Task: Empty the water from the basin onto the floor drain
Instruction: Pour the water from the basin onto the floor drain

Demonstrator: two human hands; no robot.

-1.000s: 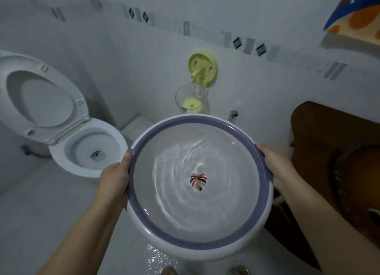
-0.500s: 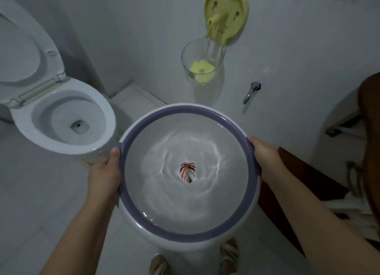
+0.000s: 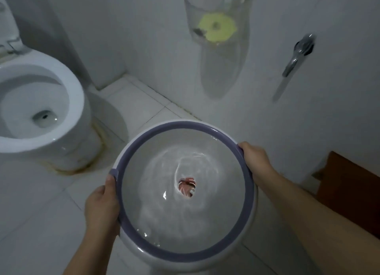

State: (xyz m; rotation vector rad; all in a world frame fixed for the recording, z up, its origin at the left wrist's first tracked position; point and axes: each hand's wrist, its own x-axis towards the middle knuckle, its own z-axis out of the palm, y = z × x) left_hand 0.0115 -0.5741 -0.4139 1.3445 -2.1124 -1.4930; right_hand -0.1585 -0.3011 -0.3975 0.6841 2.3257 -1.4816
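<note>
A round white basin with a purple rim [image 3: 164, 130] is held level above the tiled floor, low in the middle of the view. Rippling water [image 3: 164, 209] fills its bottom, over a small red and white leaf mark. My left hand [image 3: 101, 206] grips the rim on the left side, thumb over the edge. My right hand [image 3: 255, 161] grips the rim on the right. No floor drain shows in this view.
A white toilet [image 3: 67, 101] with its bowl open stands at the left. On the wall hang a clear holder with a yellow piece [image 3: 218, 29] and a metal tap [image 3: 296, 54]. A brown wooden object [image 3: 349, 192] sits at the right. White floor tiles [image 3: 37, 202] lie below.
The view has tilted further down toward the floor. The basin sits lower and nearer the floor corner, with both hands still on its rim. The water keeps swirling.
</note>
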